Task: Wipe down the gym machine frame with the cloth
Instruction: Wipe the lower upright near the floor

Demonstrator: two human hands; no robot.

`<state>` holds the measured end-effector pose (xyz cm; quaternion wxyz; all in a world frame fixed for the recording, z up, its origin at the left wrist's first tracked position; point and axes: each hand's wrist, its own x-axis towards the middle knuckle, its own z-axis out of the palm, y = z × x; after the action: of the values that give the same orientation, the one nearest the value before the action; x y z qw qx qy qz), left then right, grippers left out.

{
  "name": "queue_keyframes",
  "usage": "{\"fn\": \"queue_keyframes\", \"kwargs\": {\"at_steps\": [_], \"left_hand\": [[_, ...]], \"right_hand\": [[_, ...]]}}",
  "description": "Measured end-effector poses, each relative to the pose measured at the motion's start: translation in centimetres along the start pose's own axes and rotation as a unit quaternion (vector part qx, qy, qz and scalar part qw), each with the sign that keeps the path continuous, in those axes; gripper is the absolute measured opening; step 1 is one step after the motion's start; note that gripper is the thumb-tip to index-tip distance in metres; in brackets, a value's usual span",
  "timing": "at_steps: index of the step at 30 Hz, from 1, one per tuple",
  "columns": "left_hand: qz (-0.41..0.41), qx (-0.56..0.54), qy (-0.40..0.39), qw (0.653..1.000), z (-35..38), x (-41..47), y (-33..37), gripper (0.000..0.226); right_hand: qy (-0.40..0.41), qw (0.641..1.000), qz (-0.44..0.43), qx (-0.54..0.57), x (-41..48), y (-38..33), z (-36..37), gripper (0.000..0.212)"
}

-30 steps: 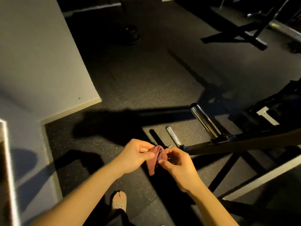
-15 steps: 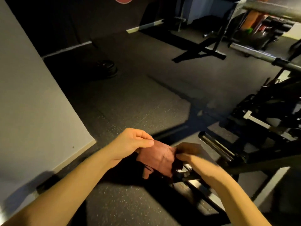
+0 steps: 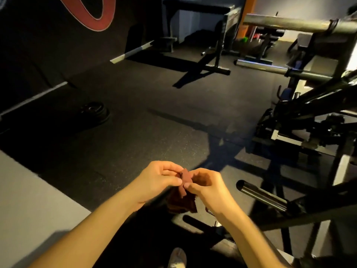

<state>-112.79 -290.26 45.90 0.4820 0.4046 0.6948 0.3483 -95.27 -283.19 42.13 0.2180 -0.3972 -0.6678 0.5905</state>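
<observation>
Between both hands' fingers [image 3: 178, 180], pinched cloth [image 3: 185, 182], lower folds seemingly dangling

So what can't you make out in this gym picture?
Head view:
cloth: mostly hidden between the left hand and right hand; lower part in shadow.
machine frame: cut off by the right edge, dark.
weight plates: too dark to count.
shoe: cut off by the bottom edge.
</observation>
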Motion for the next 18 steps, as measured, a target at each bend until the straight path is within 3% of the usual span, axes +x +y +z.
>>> {"fn": "queue_keyframes", "kwargs": {"at_steps": [4, 6, 10, 14, 18], "left_hand": [[-0.012, 0.022, 0.053, 0.998, -2.0, 4.5, 0.1, 0.022], [-0.013, 0.025, 0.051, 0.998, -2.8, 6.8, 0.4, 0.024], [-0.012, 0.092, 0.058, 0.994, -4.5, 11.9, 1.6, 0.026], [0.011, 0.087, 0.016, 0.996, -4.8, 16.2, 3.7, 0.021], [0.073, 0.109, -0.091, 0.987, -4.7, 20.9, 5.8, 0.004]], "right_hand": [[-0.108, 0.993, 0.047, 0.012, 5.8, -1.0, -0.5, 0.017], [-0.101, 0.993, 0.058, 0.011, 8.2, -1.2, -0.7, 0.022], [-0.111, 0.977, 0.143, 0.117, 12.5, -1.8, -1.8, 0.024], [-0.042, 0.977, 0.144, 0.153, 14.7, -1.7, -3.3, 0.023], [0.062, 0.967, 0.15, 0.198, 16.3, -1.4, -5.0, 0.025]]}}
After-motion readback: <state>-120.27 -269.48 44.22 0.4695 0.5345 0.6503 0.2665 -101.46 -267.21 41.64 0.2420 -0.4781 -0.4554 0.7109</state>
